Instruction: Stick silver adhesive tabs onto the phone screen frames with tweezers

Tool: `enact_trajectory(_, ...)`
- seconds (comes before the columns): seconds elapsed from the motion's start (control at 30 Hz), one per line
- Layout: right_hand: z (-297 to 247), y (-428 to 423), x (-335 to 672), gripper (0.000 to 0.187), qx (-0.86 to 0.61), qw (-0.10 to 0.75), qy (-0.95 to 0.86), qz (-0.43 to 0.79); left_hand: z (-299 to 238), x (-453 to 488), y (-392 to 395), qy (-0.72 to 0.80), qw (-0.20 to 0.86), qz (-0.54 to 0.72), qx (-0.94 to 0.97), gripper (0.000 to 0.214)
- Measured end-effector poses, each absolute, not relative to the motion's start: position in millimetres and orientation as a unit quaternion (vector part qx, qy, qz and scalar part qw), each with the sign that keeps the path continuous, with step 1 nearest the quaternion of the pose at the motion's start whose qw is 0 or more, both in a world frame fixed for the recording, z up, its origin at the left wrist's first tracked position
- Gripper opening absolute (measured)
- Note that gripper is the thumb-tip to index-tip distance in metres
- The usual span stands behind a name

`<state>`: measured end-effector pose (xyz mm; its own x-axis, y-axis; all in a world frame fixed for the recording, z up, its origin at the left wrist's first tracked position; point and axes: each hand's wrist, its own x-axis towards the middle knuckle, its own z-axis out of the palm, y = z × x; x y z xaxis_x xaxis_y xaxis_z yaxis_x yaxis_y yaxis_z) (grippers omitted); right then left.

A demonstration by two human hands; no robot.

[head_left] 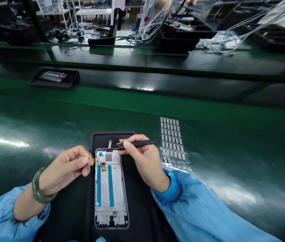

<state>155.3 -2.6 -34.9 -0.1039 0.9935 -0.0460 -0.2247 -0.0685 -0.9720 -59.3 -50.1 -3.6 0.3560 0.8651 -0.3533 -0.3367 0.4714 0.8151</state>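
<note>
Our phone frame [110, 188] lies face up on the black tray [137, 205] right before us, its short ends at twelve and six o'clock; two blue strips run down its length. Our left hand [66, 168], at nine o'clock of the frame's top end, pinches a small yellow tab [93, 160] against the frame's edge. Our right hand [146, 163], at two o'clock, grips the black tweezers [138, 144], whose tips point to nine o'clock just above the frame's top; its fingers hide the frame's top right corner. A small metal piece [110, 144] lies on the tray at twelve o'clock. A sheet of small stickers [171, 139] lies on the green bench at two o'clock, just beside the tweezers' end; a second tray [55, 79] sits far off at eleven o'clock; cables [154, 23] tangle at twelve.
</note>
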Motion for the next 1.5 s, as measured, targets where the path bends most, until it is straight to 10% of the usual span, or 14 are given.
enact_trajectory(0.23, -37, -2, 156, 0.018, -0.423, 0.516, -0.438, 0.603, -2, -55, -52, 0.526, 0.577, 0.463, 0.42, 0.012)
enact_trajectory(0.97, -38, -2, 156, 0.017, -0.415, 0.522, -0.451, 0.593, -6, -48, -51, 0.552, 0.589, 0.417, 0.418, 0.022)
enact_trajectory(1.23, -35, -3, 155, 0.021, -0.435, 0.509, -0.46, 0.583, -12, -72, -33, 0.604, 0.499, 0.577, 0.233, 0.03)
enact_trajectory(1.5, -32, -4, 155, 0.022, -0.432, 0.502, -0.468, 0.585, -30, -68, -37, 0.65, 0.369, 0.484, 0.456, 0.039)
